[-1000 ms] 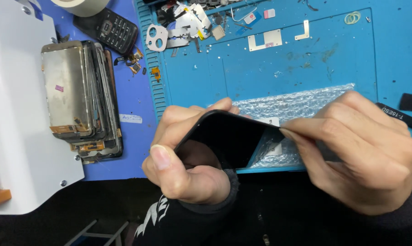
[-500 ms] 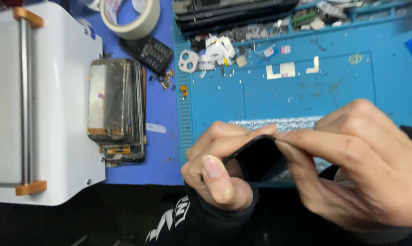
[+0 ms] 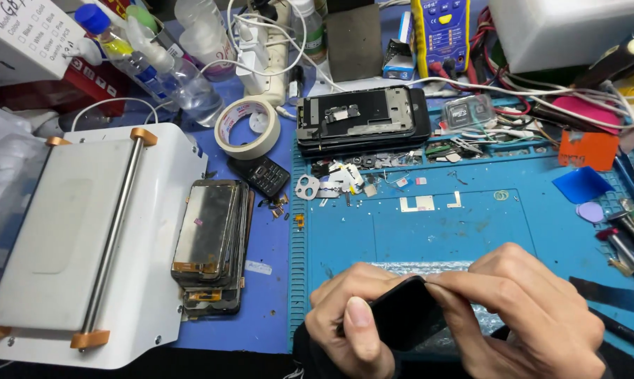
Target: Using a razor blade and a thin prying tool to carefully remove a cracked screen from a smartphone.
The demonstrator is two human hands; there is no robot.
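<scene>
Both hands grip a black panel, lower centre of frame.
Left hand and right hand pinch the panel above the blue mat.

Phone-repair workbench in an electronics workshop. Blue repair mat with ruled edge and shallow trays, strewn with tiny screws, brackets and metal shields. Stack of phone screens beside a white laminating machine with a roller bar. Stripped phone frames piled at the mat's far edge. Yellow multimeter with red leads, tangled wires, power strip. Tape roll, solvent bottles, plastic pry picks, screwdrivers at the right edge. Small keypad phone lying by the tape.
</scene>
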